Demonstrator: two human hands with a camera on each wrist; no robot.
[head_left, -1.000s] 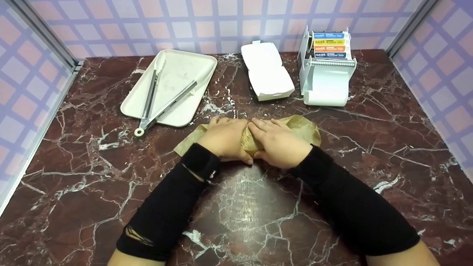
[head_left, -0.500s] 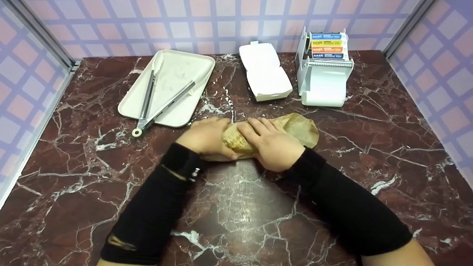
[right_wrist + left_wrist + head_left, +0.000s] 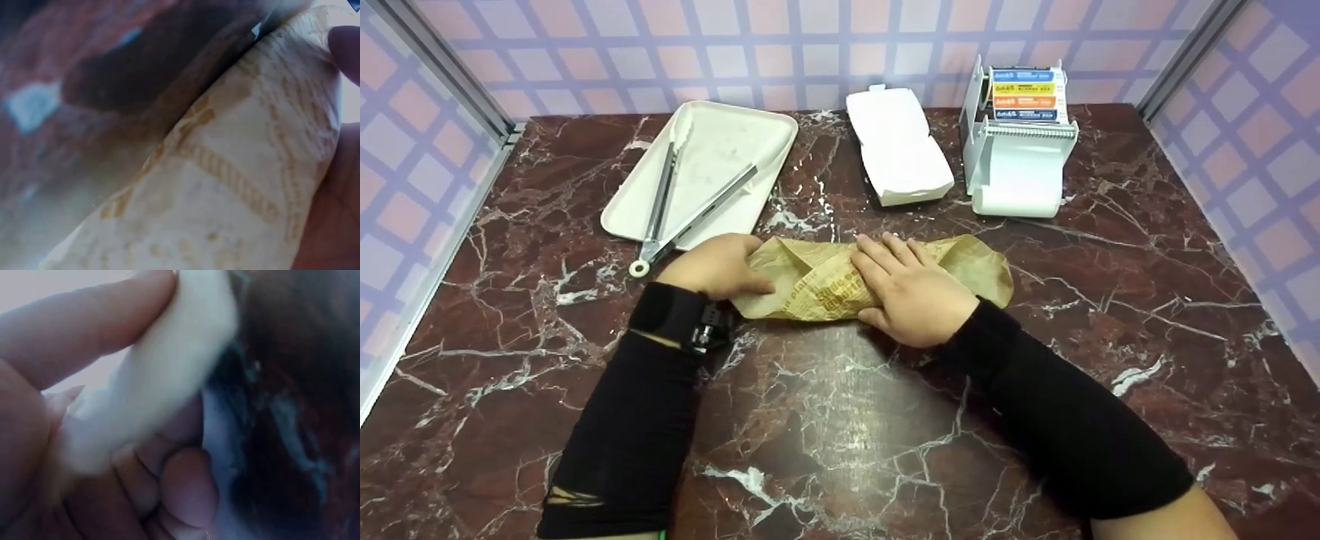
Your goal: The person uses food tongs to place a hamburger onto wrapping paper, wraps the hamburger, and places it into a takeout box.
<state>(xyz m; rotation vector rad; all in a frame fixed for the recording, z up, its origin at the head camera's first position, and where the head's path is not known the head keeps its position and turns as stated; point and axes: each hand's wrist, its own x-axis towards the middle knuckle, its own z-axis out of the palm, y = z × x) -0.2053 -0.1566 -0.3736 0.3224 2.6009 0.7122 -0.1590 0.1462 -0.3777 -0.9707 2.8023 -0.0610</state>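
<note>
A brown printed wrapping paper (image 3: 829, 289), folded into a long parcel, lies across the middle of the table in the head view. What is inside cannot be seen. At its left end, my left hand (image 3: 716, 264) holds the loose paper flap. In the left wrist view, the pale paper edge (image 3: 152, 382) runs between the thumb and curled fingers (image 3: 188, 486). My right hand (image 3: 919, 296) rests on the right half of the parcel with its fingers straight. The right wrist view shows the printed paper (image 3: 225, 185) close up, beside part of that hand.
Behind the left hand stands a cream tray (image 3: 720, 150) with metal tongs (image 3: 705, 214) lying across it. An open white paper box (image 3: 900, 146) sits at the back. To its right is a label dispenser (image 3: 1024, 142) with coloured rolls. White crumbs are scattered between tray and box.
My left hand has slid left from the parcel's middle to its left end, uncovering the folded front. The right hand has stayed on the right half, moving very little.
</note>
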